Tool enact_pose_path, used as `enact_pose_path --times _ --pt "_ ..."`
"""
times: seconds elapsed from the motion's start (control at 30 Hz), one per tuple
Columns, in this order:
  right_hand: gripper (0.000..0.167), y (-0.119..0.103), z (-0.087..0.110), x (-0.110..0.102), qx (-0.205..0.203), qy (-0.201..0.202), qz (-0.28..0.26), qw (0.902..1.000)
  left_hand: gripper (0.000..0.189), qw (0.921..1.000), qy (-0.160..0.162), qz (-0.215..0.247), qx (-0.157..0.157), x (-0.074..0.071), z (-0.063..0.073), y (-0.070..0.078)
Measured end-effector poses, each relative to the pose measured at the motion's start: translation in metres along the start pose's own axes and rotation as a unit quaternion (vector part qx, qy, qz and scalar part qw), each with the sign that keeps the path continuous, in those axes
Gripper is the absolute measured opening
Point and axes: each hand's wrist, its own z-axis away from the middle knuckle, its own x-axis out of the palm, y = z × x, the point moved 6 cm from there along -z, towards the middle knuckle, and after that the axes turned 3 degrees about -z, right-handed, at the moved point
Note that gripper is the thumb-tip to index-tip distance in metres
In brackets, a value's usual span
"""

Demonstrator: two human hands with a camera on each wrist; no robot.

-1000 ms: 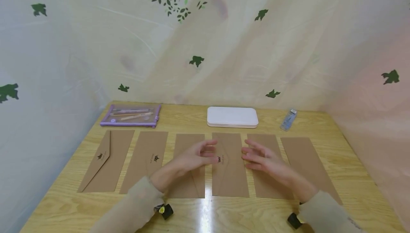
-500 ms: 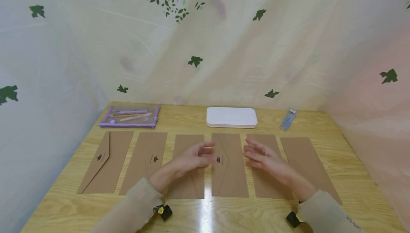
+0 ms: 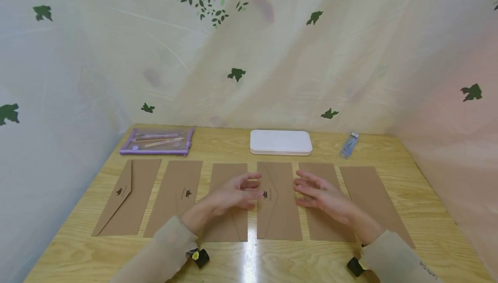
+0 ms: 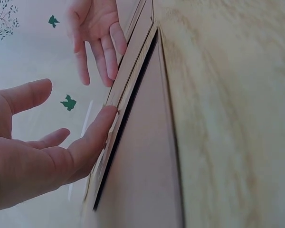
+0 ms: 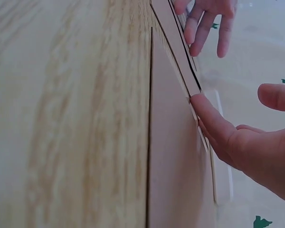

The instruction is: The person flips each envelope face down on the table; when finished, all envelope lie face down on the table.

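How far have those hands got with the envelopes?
Looks done: six brown envelopes lie in a row.
In hand: nothing is held; the left hand and right hand are over the middle ones.
Left to do, perhaps: something with the purple-edged pouch, white case or blue packet behind, which neither hand touches.

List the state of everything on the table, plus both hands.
Left hand: fingers relaxed, holding nothing
Right hand: fingers relaxed, holding nothing
Leftmost brown paper envelope: flat, flap folded over
Five other brown paper envelopes: flat, in a row
See-through rectangular pouch with purple trim: flat, slim writing tools inside, zip unclear
White rounded rectangular case: flat, looks closed
Small slim blue packet: flat, contents unclear
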Motion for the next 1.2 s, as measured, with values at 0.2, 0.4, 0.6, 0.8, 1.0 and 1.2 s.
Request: enact_pose_path --times 0.2,0.4,0.6,0.8,1.0,1.2 --pt "0.074 0.0 0.0 0.001 0.004 -0.009 -0.009 0.9999 0.068 0.9999 -0.007 0.01 -0.003 -0.001 0.0 0.0" --pt "0.073 0.001 0.0 0.002 0.008 -0.009 -0.01 0.9999 0.067 1.0 -0.002 0.007 -0.006 0.0 0.001 -0.001" --pt "0.07 0.0 -0.001 0.001 0.013 -0.004 -0.012 0.9998 0.068 0.9997 0.013 -0.008 -0.018 0.004 0.002 0.002" --pt "0.07 -0.001 -0.002 0.0 0.014 -0.004 -0.026 0.9996 0.064 0.9991 0.032 0.001 -0.028 0.006 0.002 -0.001" --pt "0.071 -0.002 -0.003 0.001 0.015 -0.011 -0.031 0.9993 0.061 0.999 0.037 -0.007 -0.026 0.008 0.003 -0.002" --pt "0.069 -0.001 -0.006 0.0 0.022 -0.004 -0.029 0.9993 0.06 0.9987 0.042 -0.006 -0.028 0.009 0.004 0.0"
